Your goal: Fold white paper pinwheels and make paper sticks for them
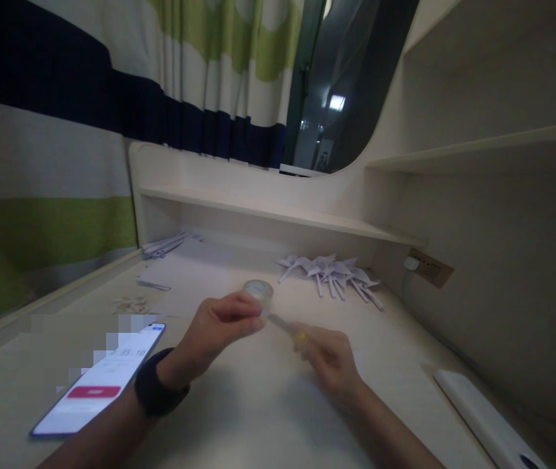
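Observation:
My left hand [222, 326], with a black band on the wrist, pinches a roll of clear tape [257, 288] above the desk. Closed around a small yellow-handled cutter [299, 337], my right hand [329, 358] is just to the right of it. The cutter's thin grey blade points at the roll's near edge; blur hides whether they touch. Beyond the hands lie several white paper pinwheels [329, 267] with paper stems, heaped in a row.
On the left, a lit phone [107, 378] shows a timer. Behind it are small pale bits [131, 305], white paper sheets [194, 267] and thin paper strips [170, 244]. A white oblong object [478, 410] lies front right, below a wall socket [429, 267]. A low shelf [258, 210] runs along the back.

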The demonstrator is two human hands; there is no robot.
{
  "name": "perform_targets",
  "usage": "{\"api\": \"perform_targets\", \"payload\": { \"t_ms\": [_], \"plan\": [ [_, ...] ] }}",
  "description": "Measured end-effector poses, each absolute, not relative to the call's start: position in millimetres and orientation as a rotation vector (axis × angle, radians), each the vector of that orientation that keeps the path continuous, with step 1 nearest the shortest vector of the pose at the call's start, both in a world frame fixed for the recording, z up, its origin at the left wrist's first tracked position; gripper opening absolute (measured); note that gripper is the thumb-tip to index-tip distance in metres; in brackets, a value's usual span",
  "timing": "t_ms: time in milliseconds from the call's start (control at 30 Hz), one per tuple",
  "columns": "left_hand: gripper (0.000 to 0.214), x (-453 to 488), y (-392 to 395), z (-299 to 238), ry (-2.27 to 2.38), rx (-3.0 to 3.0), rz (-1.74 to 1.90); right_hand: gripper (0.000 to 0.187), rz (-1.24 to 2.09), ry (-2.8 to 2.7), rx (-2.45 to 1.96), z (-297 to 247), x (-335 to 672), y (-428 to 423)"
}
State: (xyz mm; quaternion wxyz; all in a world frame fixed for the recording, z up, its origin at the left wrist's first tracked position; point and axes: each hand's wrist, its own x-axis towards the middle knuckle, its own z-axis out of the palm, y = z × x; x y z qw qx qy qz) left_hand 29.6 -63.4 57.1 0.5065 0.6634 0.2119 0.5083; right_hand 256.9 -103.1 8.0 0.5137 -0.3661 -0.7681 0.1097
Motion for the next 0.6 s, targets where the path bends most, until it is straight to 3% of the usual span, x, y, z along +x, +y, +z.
{"api": "perform_targets", "payload": {
  "t_ms": [400,600],
  "plan": [
    [0.008,28,-61,56,0.423,1.725,1.236,0.023,-0.047,-1.937,-0.684,17,257,-107],
    [0.009,26,-61,58,0.415,1.690,1.197,0.020,0.155,-1.986,-0.797,22,257,-109]
  ]
}}
